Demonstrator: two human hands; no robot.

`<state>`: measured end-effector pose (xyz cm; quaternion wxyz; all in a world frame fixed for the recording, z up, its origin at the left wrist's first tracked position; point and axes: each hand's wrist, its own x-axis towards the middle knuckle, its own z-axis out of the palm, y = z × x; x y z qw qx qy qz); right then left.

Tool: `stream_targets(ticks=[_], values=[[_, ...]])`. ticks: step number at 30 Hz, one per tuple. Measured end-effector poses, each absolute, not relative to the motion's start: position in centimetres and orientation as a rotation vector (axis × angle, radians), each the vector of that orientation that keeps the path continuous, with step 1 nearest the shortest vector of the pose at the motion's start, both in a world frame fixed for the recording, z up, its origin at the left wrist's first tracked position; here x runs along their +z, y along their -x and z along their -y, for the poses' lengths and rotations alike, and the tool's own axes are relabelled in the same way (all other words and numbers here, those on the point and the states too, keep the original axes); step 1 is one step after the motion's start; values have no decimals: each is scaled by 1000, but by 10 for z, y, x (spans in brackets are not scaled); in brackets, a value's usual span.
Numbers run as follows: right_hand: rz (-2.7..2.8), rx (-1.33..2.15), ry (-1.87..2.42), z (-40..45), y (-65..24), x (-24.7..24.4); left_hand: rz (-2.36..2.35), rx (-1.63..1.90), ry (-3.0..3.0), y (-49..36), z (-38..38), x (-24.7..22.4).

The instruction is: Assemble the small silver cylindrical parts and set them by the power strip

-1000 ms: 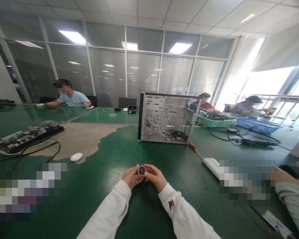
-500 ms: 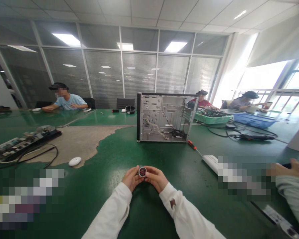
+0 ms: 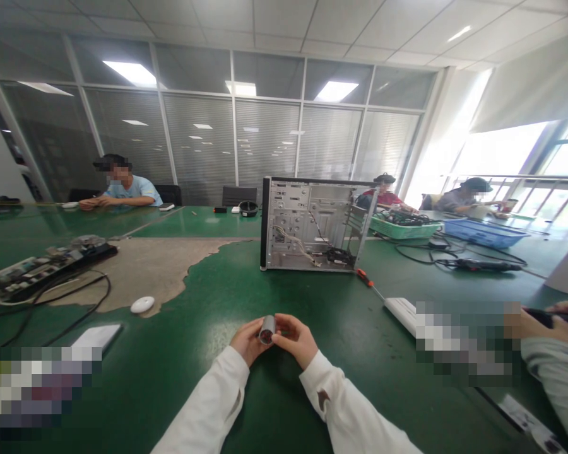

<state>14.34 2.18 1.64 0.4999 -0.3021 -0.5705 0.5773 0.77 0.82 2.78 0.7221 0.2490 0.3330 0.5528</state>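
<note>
A short grey metal cylinder (image 3: pixel 267 329) is held between my two hands above the green table, with reddish and dark parts showing inside its near end. My left hand (image 3: pixel 247 340) has its fingers closed round the cylinder's left side. From the other side my right hand (image 3: pixel 294 337) grips it, the thumb near the open end and the fingers behind. The cylinder is tilted, so its side shows above the round end. Beyond my hands stands an open computer case (image 3: pixel 312 227), with cables and a dark part inside.
A screwdriver (image 3: pixel 366 279) and a white power strip (image 3: pixel 401 313) lie to the right, near a co-worker's hands (image 3: pixel 544 325). At left are a long part-filled assembly (image 3: pixel 52 265) and a white disc (image 3: pixel 142 305). Green (image 3: pixel 404 228) and blue (image 3: pixel 485 234) baskets stand farther back.
The cylinder has been tipped in my hands: its round end faced me before, and now its long side also shows. The co-worker at far left has brought both hands together.
</note>
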Motion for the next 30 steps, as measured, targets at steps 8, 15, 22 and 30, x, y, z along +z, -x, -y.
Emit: stream_targets(ticks=[8,15,22,30], values=[[1473,1309,795,-22,-145,12,-749,1168,-550,-7,-9,22],[1591,1119,866,-21,-147,10,-683,1052,-563,-13,-3,30],[1679,1046,839,-15,-147,15,-665,1057,-534,-8,-1,28],[1795,939,791,-12,-149,22,-497,1010,-427,-6,-3,26]])
